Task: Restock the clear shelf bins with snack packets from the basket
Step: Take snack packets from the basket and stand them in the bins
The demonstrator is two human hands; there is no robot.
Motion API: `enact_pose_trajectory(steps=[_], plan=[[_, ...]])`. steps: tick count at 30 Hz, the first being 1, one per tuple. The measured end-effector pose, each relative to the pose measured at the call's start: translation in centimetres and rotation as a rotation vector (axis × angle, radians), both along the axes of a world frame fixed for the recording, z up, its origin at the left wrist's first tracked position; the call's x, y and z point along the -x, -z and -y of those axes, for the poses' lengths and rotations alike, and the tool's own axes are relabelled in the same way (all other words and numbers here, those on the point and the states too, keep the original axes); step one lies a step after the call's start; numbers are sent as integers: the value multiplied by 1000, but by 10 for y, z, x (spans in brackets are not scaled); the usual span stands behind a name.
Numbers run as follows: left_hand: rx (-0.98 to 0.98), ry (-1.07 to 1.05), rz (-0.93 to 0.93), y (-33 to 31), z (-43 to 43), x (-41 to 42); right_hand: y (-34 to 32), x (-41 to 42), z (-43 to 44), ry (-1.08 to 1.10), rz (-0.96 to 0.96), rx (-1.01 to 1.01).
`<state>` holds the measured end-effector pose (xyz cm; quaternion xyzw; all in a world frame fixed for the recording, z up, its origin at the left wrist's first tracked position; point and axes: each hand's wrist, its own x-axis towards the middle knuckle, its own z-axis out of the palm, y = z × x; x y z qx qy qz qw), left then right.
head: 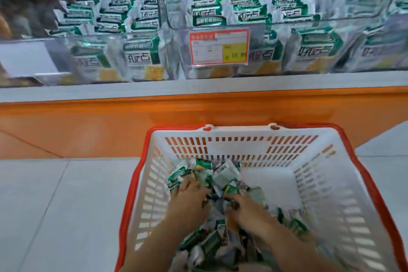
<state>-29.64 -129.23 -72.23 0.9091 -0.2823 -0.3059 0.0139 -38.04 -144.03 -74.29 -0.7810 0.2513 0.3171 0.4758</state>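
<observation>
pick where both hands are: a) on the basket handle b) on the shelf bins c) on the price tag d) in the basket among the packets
d: the left hand and right hand both reach into the snack packets inside the basket.

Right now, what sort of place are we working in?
Most likely a shop aisle: clear shelf bins stacked with green snack packets, a red-and-yellow price tag on a bin front, and a white shopping basket.

Left hand (pixel 190 197) and right hand (pixel 248 208) reach downward.
</observation>
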Motion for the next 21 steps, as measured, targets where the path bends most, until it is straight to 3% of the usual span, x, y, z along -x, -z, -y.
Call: enact_pose_trajectory(steps=[5, 10, 15, 21], plan=[[-104, 84, -60, 1, 5, 10, 4, -7, -6, -7, 51, 189], [-122, 89, -100, -5, 4, 17, 3, 3, -5, 174, 104, 347], [114, -108, -101, -19, -1, 13, -12, 8, 14, 335, 71, 275], [411, -260, -200, -72, -1, 1, -79, -17, 23, 282, 121, 108]])
